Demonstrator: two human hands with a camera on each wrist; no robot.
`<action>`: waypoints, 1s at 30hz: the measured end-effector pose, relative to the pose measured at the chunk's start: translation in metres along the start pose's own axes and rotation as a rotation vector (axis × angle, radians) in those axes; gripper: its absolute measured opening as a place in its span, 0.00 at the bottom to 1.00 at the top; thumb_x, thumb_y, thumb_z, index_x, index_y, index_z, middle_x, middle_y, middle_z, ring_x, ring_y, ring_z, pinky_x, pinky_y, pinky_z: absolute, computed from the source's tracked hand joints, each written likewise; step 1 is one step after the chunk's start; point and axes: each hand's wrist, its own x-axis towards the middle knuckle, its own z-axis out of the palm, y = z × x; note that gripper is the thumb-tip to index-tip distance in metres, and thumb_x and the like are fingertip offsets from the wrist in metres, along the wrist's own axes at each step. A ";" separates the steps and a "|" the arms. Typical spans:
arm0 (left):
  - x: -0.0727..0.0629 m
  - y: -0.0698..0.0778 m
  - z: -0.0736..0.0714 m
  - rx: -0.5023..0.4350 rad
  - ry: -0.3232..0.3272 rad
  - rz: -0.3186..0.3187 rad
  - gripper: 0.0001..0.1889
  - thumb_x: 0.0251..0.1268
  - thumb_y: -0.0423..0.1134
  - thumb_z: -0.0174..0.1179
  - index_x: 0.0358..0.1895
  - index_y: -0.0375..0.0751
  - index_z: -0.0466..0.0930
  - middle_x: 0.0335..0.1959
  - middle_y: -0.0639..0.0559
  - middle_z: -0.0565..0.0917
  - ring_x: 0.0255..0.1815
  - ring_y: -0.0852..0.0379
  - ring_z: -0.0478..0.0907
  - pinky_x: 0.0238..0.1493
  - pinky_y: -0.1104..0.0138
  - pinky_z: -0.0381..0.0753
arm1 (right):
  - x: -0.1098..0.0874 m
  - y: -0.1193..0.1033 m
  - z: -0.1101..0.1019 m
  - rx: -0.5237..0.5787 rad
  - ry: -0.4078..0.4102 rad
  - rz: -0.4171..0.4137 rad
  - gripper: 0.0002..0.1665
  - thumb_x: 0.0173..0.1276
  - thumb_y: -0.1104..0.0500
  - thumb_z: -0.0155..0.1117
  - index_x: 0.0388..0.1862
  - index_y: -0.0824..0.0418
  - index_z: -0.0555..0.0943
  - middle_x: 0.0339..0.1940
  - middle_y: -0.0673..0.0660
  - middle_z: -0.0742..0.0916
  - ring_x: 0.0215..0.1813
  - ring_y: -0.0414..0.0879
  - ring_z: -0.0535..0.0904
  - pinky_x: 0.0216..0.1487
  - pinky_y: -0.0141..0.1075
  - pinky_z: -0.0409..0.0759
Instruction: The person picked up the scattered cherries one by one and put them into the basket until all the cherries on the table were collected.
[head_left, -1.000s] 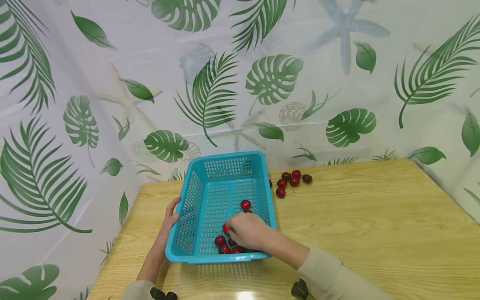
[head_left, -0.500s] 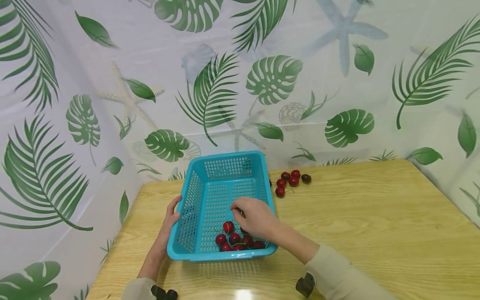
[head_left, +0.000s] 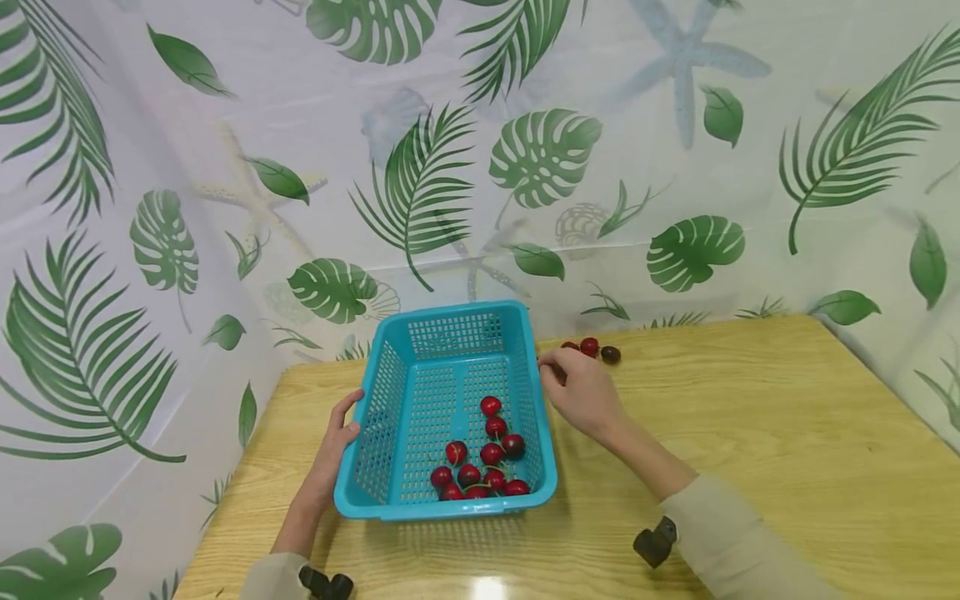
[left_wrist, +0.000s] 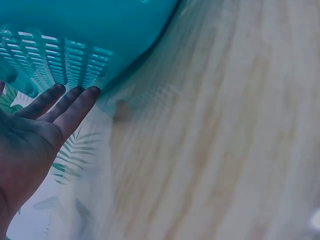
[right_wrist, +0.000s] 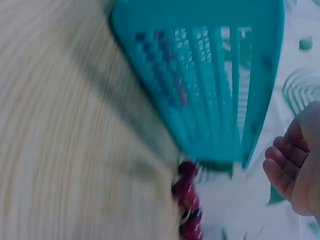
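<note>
A blue plastic basket (head_left: 461,392) with slotted walls stands on the table. Several red cherries (head_left: 491,454) lie inside, gathered at its near right corner. At the basket's left side is my left hand (head_left: 335,446); its straight fingers (left_wrist: 75,112) touch the slotted outer wall in the left wrist view. My right hand (head_left: 585,392) hovers just outside the right rim, its fingers (right_wrist: 280,175) loosely bent and nothing seen in them. Beyond it, several more cherries (head_left: 589,347) lie on the table, partly hidden by the hand. The right wrist view shows these cherries (right_wrist: 187,195) clustered beside the basket.
The wood-grain table (head_left: 750,442) reaches far to the right of the basket. A white cloth (head_left: 540,83) printed with leaves and starfish hangs behind and to the left, close to the table's back edge.
My right hand has lifted from inside the basket and moved right, over its rim toward the cherries on the table. Cherries it had covered now show. The left hand and basket have hardly moved.
</note>
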 end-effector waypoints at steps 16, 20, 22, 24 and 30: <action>-0.002 0.006 -0.002 0.014 -0.007 -0.013 0.28 0.80 0.45 0.35 0.79 0.51 0.44 0.74 0.33 0.54 0.63 0.34 0.66 0.53 0.53 0.76 | -0.010 0.096 -0.036 -0.107 -0.124 0.384 0.16 0.66 0.62 0.55 0.44 0.72 0.83 0.38 0.67 0.87 0.39 0.58 0.83 0.40 0.49 0.80; -0.002 0.005 -0.001 0.018 -0.007 -0.018 0.28 0.79 0.45 0.35 0.79 0.52 0.44 0.74 0.33 0.54 0.64 0.33 0.64 0.54 0.53 0.75 | -0.011 0.108 -0.038 -0.107 -0.175 0.422 0.16 0.65 0.62 0.56 0.44 0.73 0.81 0.40 0.69 0.87 0.43 0.61 0.83 0.43 0.52 0.80; -0.002 0.005 -0.001 0.019 -0.004 -0.019 0.28 0.79 0.45 0.35 0.78 0.53 0.44 0.75 0.34 0.53 0.65 0.32 0.63 0.54 0.52 0.75 | -0.012 0.110 -0.038 -0.113 -0.206 0.425 0.17 0.65 0.62 0.56 0.45 0.73 0.81 0.40 0.69 0.86 0.42 0.61 0.83 0.42 0.52 0.80; -0.002 0.005 -0.001 0.020 -0.004 -0.023 0.28 0.79 0.46 0.35 0.78 0.54 0.44 0.75 0.35 0.53 0.66 0.32 0.63 0.55 0.52 0.74 | -0.011 0.110 -0.036 -0.121 -0.237 0.421 0.17 0.65 0.62 0.56 0.46 0.73 0.80 0.40 0.68 0.86 0.41 0.59 0.82 0.41 0.51 0.79; -0.003 0.003 -0.001 0.027 -0.001 -0.030 0.28 0.78 0.47 0.35 0.78 0.56 0.44 0.76 0.36 0.51 0.67 0.31 0.62 0.56 0.50 0.73 | -0.008 0.103 -0.022 -0.137 -0.312 0.348 0.15 0.69 0.63 0.57 0.49 0.72 0.78 0.36 0.64 0.84 0.35 0.54 0.79 0.36 0.47 0.77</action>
